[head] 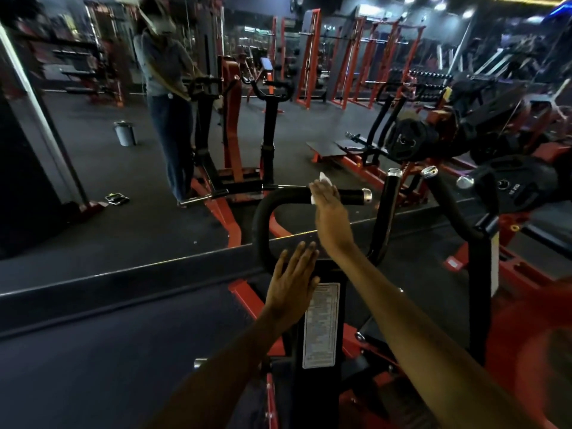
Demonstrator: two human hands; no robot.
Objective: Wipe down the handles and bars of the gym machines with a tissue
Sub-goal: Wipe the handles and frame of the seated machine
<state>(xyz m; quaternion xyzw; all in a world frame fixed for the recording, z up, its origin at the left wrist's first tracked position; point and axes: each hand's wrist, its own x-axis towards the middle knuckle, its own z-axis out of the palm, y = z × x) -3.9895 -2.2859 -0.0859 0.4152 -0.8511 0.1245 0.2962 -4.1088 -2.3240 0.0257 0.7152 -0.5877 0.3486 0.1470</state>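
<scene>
A black curved handle bar [278, 196] with a chrome end cap [366, 196] rises from a red and black gym machine in front of me. My right hand [328, 209] lies over the straight part of this bar and holds a white tissue [323, 179] against it; the tissue shows above and below my fingers. My left hand [292, 283] rests with straight fingers on the machine's black upright post [315, 351], just below the bar's bend.
Two more black handles with chrome caps [394, 173] [430, 171] stand to the right, beside weight plates [507, 187]. A wall mirror [154, 150] ahead reflects me, the machine and racks. A grey bin [125, 133] shows in the mirror at left.
</scene>
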